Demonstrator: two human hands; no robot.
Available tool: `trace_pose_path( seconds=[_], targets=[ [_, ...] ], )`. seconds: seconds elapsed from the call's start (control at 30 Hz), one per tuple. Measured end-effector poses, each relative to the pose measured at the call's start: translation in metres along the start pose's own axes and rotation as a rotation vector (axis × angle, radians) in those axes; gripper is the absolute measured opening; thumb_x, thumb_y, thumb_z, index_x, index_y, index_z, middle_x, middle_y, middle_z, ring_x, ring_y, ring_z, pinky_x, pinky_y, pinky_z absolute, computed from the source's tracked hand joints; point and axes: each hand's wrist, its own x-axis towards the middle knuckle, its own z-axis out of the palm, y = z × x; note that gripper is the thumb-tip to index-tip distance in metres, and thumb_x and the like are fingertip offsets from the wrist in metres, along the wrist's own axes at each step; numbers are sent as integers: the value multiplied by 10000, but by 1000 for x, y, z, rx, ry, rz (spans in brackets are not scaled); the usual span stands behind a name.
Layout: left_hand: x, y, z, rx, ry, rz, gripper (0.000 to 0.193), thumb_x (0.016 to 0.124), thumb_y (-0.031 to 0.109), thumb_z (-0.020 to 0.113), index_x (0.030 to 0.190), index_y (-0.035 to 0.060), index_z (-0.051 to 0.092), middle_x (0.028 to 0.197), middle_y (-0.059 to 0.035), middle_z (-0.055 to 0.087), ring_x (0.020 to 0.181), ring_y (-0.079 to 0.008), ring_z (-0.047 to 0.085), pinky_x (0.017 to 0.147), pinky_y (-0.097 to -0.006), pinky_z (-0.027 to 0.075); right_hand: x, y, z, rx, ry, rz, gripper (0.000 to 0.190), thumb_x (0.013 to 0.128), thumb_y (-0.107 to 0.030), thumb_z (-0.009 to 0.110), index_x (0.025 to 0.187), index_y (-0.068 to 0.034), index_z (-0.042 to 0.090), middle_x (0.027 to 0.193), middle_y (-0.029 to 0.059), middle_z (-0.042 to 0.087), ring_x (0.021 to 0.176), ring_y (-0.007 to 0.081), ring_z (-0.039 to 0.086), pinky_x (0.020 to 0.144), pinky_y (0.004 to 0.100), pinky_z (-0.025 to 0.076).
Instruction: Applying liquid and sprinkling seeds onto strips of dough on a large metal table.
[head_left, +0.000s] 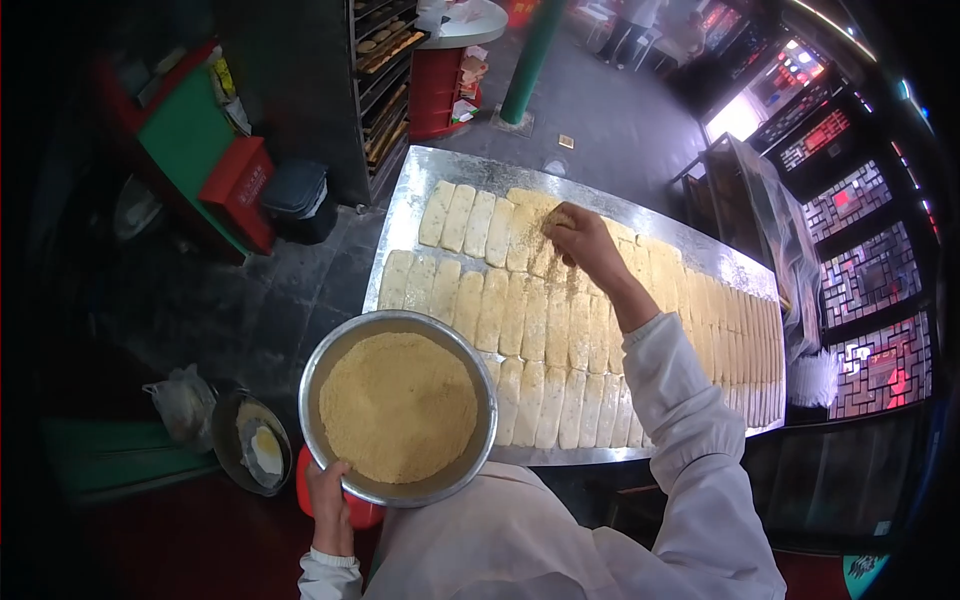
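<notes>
My left hand grips the near-left rim of a round metal bowl. Coarse yellow crumbs or meal fill much of it. Over the far row of dough strips, my right hand is curled around some of these crumbs, and grains fall beneath its fingers. Pale, speckled dough strips lie side by side in several rows on a metal-topped table. A yellow coating covers many strips around and right of that hand. The far-left strips look mostly bare.
Left of the table stand a tray rack with baked goods, a lidded black bin and a red box. A pan sits low at left. Beyond are a green post and people. A plastic-draped rack stands right.
</notes>
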Motion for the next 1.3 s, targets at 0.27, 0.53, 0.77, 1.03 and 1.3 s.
trace_pose_path(
  seconds=[0.27,0.53,0.77,1.03,1.3],
  targets=[
    [-6,-7,-2,-2,92,-24,365,694,-31,556,1055,-52,601,932,-67,636,817,-168,610,758,-280,471,99,-4,-45,-216,-29,-87,86,880,-66,591,866,15,564,619,29,523,499,108,509,451,258,423],
    [-8,-10,4,-10,138,-73,349,709,-37,544,1054,-58,598,933,-74,642,799,-167,618,736,-285,479,169,7,-32,-63,-17,-146,109,846,-1,553,911,81,584,738,146,631,604,197,663,517,305,576],
    [0,-1,24,-61,165,-44,337,725,-37,533,1055,-58,598,925,-67,637,798,-161,615,732,-279,477,115,17,31,91,-141,-199,63,901,-18,513,921,34,543,731,93,600,649,159,644,564,285,565],
    [28,-3,43,-76,7,29,449,662,-30,552,1108,-69,584,996,-91,639,861,-190,616,789,-297,471,-64,72,153,-306,-238,-699,286,883,-168,613,1136,-38,583,1068,200,598,981,338,590,903,413,466],
    [36,12,43,-19,-82,76,513,663,-1,575,1171,-68,542,1081,-127,620,980,-227,599,896,-325,440,-102,117,94,20,-213,387,322,814,-259,655,995,5,627,900,202,644,889,318,622,789,384,468]
  ],
)
